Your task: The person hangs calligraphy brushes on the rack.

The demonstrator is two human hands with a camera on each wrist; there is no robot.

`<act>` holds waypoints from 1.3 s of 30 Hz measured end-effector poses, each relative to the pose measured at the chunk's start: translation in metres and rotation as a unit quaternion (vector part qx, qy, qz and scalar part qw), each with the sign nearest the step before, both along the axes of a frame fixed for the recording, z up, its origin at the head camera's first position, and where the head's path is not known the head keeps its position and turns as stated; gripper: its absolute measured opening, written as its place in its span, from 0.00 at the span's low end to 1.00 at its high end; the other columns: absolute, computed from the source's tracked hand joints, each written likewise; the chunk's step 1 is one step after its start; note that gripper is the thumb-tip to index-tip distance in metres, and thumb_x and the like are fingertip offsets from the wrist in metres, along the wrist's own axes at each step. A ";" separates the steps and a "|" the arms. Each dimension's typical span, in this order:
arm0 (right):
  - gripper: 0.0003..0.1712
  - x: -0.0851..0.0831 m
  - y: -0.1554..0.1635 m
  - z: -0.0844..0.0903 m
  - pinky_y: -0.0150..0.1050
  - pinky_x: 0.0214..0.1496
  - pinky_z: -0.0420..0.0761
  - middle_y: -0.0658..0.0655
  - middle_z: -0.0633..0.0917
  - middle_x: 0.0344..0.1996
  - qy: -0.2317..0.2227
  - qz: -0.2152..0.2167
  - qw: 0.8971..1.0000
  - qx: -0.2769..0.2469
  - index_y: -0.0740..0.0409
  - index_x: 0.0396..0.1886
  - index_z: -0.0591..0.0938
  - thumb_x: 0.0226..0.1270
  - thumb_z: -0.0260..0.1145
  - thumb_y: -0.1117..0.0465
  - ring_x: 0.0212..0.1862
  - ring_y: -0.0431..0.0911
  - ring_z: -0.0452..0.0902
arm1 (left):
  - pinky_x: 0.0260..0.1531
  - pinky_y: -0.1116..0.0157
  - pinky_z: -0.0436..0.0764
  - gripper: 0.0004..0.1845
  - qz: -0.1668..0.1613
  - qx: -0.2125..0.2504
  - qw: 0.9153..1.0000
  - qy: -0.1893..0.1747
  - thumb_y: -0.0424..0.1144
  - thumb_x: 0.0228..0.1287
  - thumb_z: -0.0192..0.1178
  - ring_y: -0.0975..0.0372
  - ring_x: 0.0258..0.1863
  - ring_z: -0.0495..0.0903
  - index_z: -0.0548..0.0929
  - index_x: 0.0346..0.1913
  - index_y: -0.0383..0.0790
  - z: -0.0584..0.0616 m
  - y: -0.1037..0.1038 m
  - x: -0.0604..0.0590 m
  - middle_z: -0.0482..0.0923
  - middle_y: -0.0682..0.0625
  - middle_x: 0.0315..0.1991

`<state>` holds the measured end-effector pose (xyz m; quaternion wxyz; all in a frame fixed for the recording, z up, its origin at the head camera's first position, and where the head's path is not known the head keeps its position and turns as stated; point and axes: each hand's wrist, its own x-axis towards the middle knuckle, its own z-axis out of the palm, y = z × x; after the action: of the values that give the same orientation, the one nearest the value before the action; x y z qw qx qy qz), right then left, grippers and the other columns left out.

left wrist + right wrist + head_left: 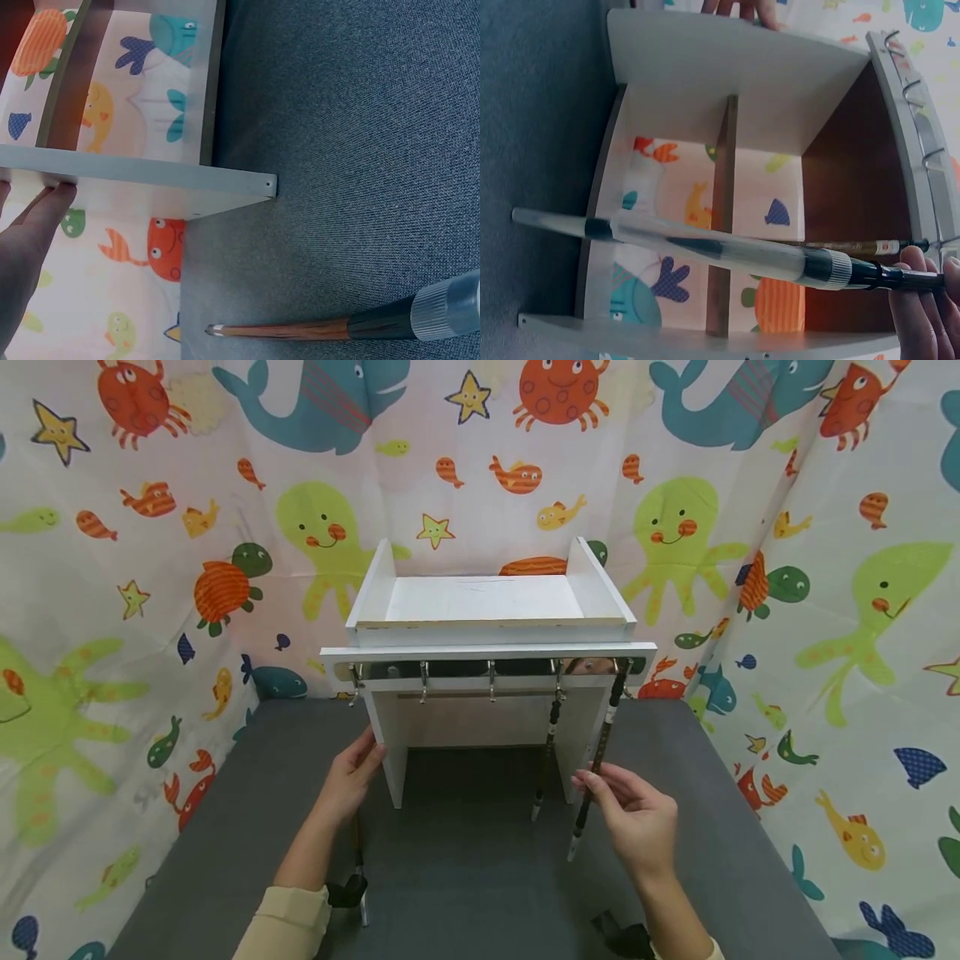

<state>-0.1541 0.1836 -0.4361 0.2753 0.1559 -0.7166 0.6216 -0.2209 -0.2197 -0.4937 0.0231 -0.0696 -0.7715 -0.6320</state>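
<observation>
the right hand [637,827] pinched a hanging brush [596,760] mid-shaft, just above its grip; it looked light, stiff and slim, its capped tip delicate. the left hand [348,777], fingers straight, steadied the white rack [487,635] on the grey surface [465,877].

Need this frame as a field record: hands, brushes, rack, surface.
left hand: rests on the white rack's left leg, fingers straight
right hand: pinches the right brush mid-shaft
right brush: hangs from the rightmost hook, capped tip down
second brush: hangs on the next hook, free
third brush: lies on the grey mat by the left forearm
white rack: upright on grey mat
</observation>
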 end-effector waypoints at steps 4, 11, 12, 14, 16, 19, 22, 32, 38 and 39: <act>0.08 0.002 -0.005 0.001 0.37 0.40 0.88 0.65 0.91 0.35 -0.003 0.027 1.000 0.003 0.66 0.42 0.88 0.63 0.70 0.74 0.36 0.44 0.90 | 0.68 0.55 0.69 0.34 0.001 -0.007 1.000 -0.003 0.52 0.79 0.50 0.46 0.76 0.60 0.56 0.80 0.45 0.000 0.000 0.001 0.54 0.42 0.80; 0.10 0.004 -0.014 -0.002 0.37 0.40 0.89 0.66 0.90 0.36 -0.003 0.069 0.997 0.020 0.67 0.43 0.88 0.62 0.69 0.77 0.36 0.45 0.90 | 0.69 0.52 0.68 0.34 -0.002 -0.006 1.000 -0.005 0.53 0.79 0.50 0.46 0.76 0.61 0.57 0.80 0.47 0.000 -0.001 0.000 0.55 0.43 0.80; 0.10 0.004 -0.015 -0.003 0.37 0.39 0.89 0.66 0.90 0.36 0.002 0.076 0.997 0.023 0.68 0.43 0.88 0.62 0.69 0.77 0.36 0.44 0.90 | 0.69 0.51 0.68 0.34 -0.002 -0.007 1.000 -0.005 0.53 0.79 0.50 0.46 0.76 0.61 0.57 0.80 0.47 0.000 -0.001 0.000 0.55 0.43 0.80; 0.11 0.004 -0.018 -0.004 0.37 0.39 0.89 0.67 0.90 0.36 0.012 0.089 0.995 0.032 0.69 0.43 0.87 0.61 0.69 0.78 0.36 0.44 0.90 | 0.69 0.51 0.68 0.34 0.000 -0.005 1.000 -0.006 0.54 0.78 0.50 0.46 0.76 0.61 0.57 0.80 0.48 0.000 -0.001 0.000 0.55 0.43 0.80; 0.12 0.003 -0.021 -0.005 0.38 0.38 0.89 0.68 0.90 0.36 0.024 0.106 0.993 0.036 0.71 0.44 0.87 0.61 0.69 0.79 0.36 0.45 0.90 | 0.69 0.51 0.69 0.35 0.001 -0.005 1.000 -0.006 0.54 0.78 0.50 0.46 0.76 0.61 0.56 0.80 0.47 0.000 -0.001 0.000 0.55 0.43 0.80; 0.12 0.003 -0.026 -0.007 0.38 0.38 0.89 0.68 0.90 0.36 0.028 0.126 0.991 0.035 0.71 0.44 0.87 0.60 0.69 0.80 0.37 0.46 0.90 | 0.69 0.50 0.69 0.35 0.001 -0.003 1.000 -0.004 0.55 0.78 0.50 0.45 0.76 0.61 0.56 0.80 0.47 0.000 -0.001 0.000 0.54 0.43 0.80; 0.13 0.003 -0.030 -0.008 0.39 0.38 0.89 0.69 0.90 0.36 0.028 0.133 0.990 0.035 0.70 0.44 0.87 0.60 0.69 0.80 0.37 0.46 0.90 | 0.69 0.51 0.70 0.36 0.004 -0.005 1.000 -0.006 0.56 0.77 0.51 0.46 0.76 0.62 0.57 0.80 0.49 -0.001 -0.001 0.001 0.55 0.44 0.80; 0.11 0.007 -0.040 -0.019 0.37 0.36 0.89 0.65 0.91 0.33 0.025 0.156 0.986 0.053 0.68 0.43 0.87 0.62 0.69 0.78 0.35 0.47 0.90 | 0.68 0.52 0.70 0.36 0.011 -0.015 1.000 -0.011 0.60 0.75 0.51 0.48 0.76 0.62 0.58 0.80 0.53 -0.003 -0.001 0.003 0.56 0.46 0.80; 0.09 0.007 -0.045 -0.021 0.38 0.36 0.89 0.64 0.91 0.34 0.003 0.164 0.985 0.061 0.67 0.42 0.88 0.63 0.69 0.76 0.36 0.45 0.90 | 0.68 0.50 0.71 0.34 0.009 0.000 1.000 0.006 0.54 0.77 0.52 0.47 0.75 0.63 0.58 0.80 0.48 -0.001 0.000 0.002 0.58 0.42 0.78; 0.09 0.007 -0.045 -0.021 0.39 0.36 0.89 0.63 0.91 0.34 -0.002 0.163 0.985 0.063 0.66 0.42 0.88 0.63 0.69 0.75 0.36 0.45 0.90 | 0.67 0.50 0.71 0.34 0.008 0.003 1.000 0.010 0.53 0.78 0.52 0.46 0.75 0.63 0.58 0.80 0.47 -0.001 0.000 0.002 0.58 0.41 0.78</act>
<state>-0.1468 0.1381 -0.4573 0.1583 0.2868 -0.7197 0.6121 -0.2190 -0.2194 -0.4951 0.0358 -0.0693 -0.7699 -0.6333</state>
